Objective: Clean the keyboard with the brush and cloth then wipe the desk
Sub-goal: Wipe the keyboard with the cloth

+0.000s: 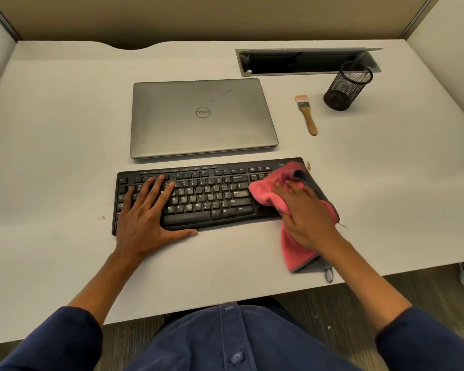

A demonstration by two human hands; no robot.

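A black keyboard (212, 194) lies across the middle of the white desk (65, 129). My left hand (145, 212) rests flat on the keyboard's left half, fingers spread, holding nothing. My right hand (306, 215) presses a pink cloth (268, 195) onto the keyboard's right end; the cloth drapes over the number pad and hangs down toward the desk's front edge. A small brush (307, 113) with a wooden handle and pale bristles lies on the desk at the back right, apart from both hands.
A closed grey laptop (202, 117) sits just behind the keyboard. A black mesh pen cup (346, 87) stands right of the brush, in front of an open cable tray (303, 61). Small crumbs (101, 217) lie left of the keyboard. Partition walls enclose the desk.
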